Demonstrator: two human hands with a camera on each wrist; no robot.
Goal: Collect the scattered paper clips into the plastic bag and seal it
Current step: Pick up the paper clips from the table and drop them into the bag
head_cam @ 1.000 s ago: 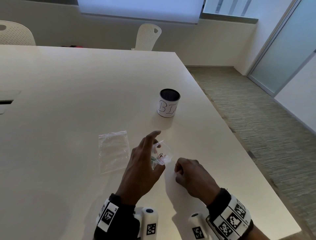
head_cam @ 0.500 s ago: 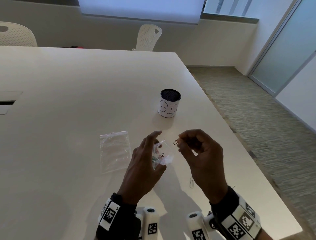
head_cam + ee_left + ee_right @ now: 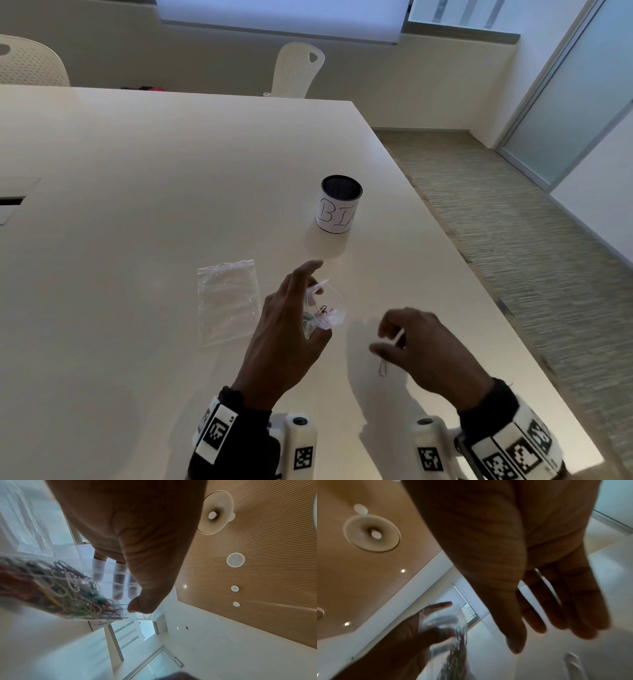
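My left hand (image 3: 318, 299) holds a small clear plastic bag (image 3: 330, 310) upright just above the table, thumb in front and fingers behind, with its mouth open toward the right. The left wrist view shows that bag (image 3: 96, 582) holding several coloured paper clips (image 3: 56, 588). My right hand (image 3: 385, 339) hovers low over the table to the right of the bag, fingers loosely extended and holding nothing. One silver paper clip (image 3: 382, 367) lies on the table right under its fingertips. In the right wrist view that clip (image 3: 573, 661) is a blur.
A second, empty clear bag (image 3: 227, 301) lies flat to the left of my left hand. A white cup marked "BIN" (image 3: 339, 210) stands behind the hands. The table edge (image 3: 479, 284) runs diagonally on the right. Two white chairs stand at the far side.
My right hand, which held a clip pinched at the bag's mouth half a second ago, has dropped to the table with empty fingers. The left hand and bag stayed put.
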